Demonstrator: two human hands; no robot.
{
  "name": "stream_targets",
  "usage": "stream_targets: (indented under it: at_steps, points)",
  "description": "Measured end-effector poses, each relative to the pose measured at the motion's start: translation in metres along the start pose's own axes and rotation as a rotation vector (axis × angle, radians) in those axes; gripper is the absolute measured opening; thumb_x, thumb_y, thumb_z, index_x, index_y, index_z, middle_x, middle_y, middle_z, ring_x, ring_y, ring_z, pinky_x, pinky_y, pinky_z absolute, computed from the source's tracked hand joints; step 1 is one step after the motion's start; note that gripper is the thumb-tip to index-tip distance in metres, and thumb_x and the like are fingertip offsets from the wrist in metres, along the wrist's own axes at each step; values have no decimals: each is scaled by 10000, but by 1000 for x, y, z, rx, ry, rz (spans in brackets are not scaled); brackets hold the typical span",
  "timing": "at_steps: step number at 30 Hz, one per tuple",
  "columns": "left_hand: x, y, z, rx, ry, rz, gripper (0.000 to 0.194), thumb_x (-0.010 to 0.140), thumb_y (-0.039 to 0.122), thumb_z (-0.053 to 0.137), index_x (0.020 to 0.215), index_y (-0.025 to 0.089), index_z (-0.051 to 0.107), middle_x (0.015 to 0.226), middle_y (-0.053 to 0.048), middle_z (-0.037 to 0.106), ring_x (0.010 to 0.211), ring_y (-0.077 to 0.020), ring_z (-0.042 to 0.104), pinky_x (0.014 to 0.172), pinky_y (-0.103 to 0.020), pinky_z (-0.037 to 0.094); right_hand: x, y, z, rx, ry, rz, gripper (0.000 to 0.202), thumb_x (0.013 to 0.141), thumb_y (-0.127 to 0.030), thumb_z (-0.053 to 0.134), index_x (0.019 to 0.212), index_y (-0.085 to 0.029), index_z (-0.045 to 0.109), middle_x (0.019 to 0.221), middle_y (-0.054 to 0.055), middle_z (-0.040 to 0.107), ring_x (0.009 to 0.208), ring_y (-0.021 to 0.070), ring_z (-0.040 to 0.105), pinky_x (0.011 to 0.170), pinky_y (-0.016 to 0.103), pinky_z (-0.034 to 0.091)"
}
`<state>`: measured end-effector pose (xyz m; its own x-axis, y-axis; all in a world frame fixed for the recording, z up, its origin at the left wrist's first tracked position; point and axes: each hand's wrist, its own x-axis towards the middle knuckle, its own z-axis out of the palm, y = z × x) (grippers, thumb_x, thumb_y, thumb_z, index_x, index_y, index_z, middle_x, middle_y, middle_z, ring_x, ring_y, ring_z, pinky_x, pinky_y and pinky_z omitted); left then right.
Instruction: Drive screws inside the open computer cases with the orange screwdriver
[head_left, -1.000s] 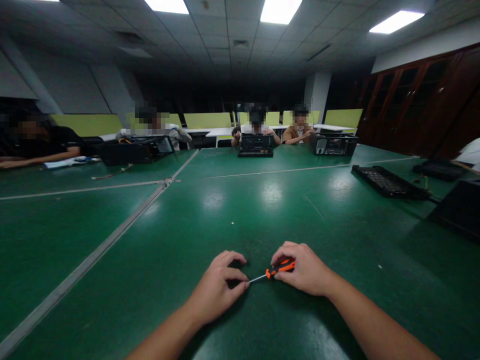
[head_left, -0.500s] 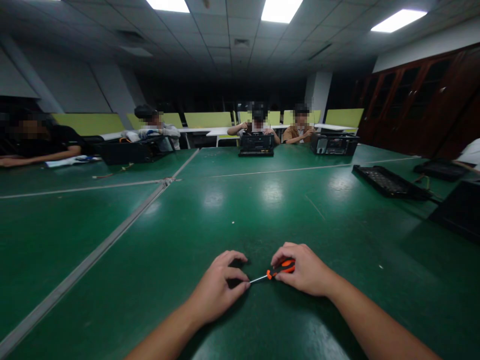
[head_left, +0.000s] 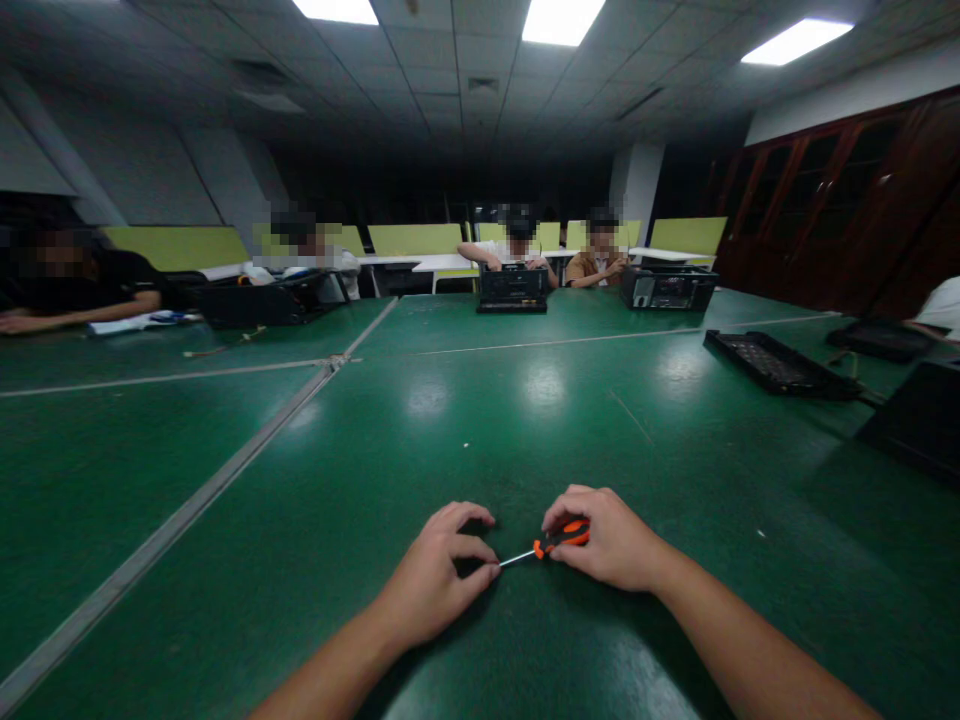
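Note:
A screwdriver [head_left: 568, 535] with an orange and black handle and a thin metal shaft lies low over the green table [head_left: 525, 420], its shaft pointing left. My right hand [head_left: 611, 540] is closed around the handle, thumb on the near side and fingers on the far side. My left hand [head_left: 446, 570] pinches the tip end of the shaft between thumb and index finger, its other fingers curled above the tabletop. The very tip is hidden by those fingertips.
A black slotted panel [head_left: 780, 362] and a dark case [head_left: 915, 425] lie to the right. Across the table, several people sit behind opened computer cases, one case [head_left: 513, 288] straight ahead. A grey seam strip [head_left: 225, 465] crosses the table on the left.
My hands and the screwdriver have stayed in place. Across the table, the person straight ahead has lowered one hand to the computer case.

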<state>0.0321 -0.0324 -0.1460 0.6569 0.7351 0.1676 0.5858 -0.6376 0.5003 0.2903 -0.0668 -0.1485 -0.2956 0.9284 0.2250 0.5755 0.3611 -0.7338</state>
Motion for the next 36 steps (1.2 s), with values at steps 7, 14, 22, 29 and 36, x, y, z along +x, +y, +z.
stream_targets:
  at_steps: [7,14,22,29,36]
  points:
    - [0,0,-1,3,-1,4,125,816,209,673,796,273,779,1166,-65,630,1135,-264,570,1040,-461,413,-1,0,-1,4,-7,-8,224,690,-99,756,875,-221,727,862,1,676,791,154,640,758,280,488]
    - [-1,2,-2,-17,26,25,140,841,206,625,807,255,752,1160,-64,626,1137,-262,569,1084,-513,371,0,3,0,-25,-44,30,242,684,-96,762,888,-221,730,864,3,686,802,157,643,764,277,479]
    - [-1,2,-1,8,0,36,124,829,208,630,802,258,739,1199,-65,611,1172,-275,551,1114,-560,329,1,3,1,-32,-23,20,249,679,-92,761,885,-229,730,861,-3,677,796,153,634,749,267,469]
    - [-2,3,-1,11,53,50,114,832,209,626,816,244,733,1203,-73,603,1178,-272,548,1096,-519,375,0,5,1,-25,-69,42,258,663,-82,778,875,-220,727,838,-10,689,796,154,641,763,275,467]
    - [-2,2,-1,-2,8,28,99,831,205,635,826,245,726,1233,-72,591,1194,-270,539,1083,-504,387,0,4,0,-25,-16,27,263,670,-101,774,893,-230,727,869,-10,684,804,151,642,761,273,469]
